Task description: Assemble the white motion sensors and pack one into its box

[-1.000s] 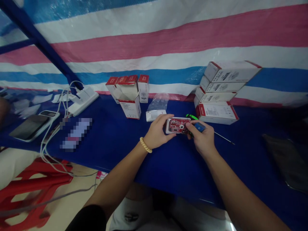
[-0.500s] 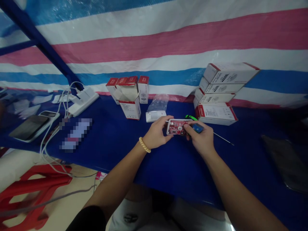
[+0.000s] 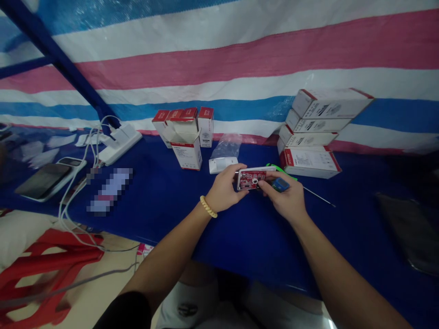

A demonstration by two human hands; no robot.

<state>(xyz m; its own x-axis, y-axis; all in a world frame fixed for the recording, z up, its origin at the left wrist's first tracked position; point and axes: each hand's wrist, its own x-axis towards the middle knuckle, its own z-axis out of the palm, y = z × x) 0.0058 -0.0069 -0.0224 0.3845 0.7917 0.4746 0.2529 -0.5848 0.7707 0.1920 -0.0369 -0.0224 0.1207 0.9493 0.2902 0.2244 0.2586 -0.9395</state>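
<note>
Your left hand [image 3: 222, 188] clamps the circuit board [image 3: 247, 178], long axis nine-to-three o'clock, at nine; your right hand [image 3: 290, 195] pinches it at three.

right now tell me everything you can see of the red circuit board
The red circuit board sits in a white casing that looks like plastic. Small components dot the board's face, with a round, pale part beside the right thumb. It is held over the blue table, face toward the camera. The left hand grips the casing's left end; the right hand covers the other end, hiding it. Markings are unreadable.
</note>
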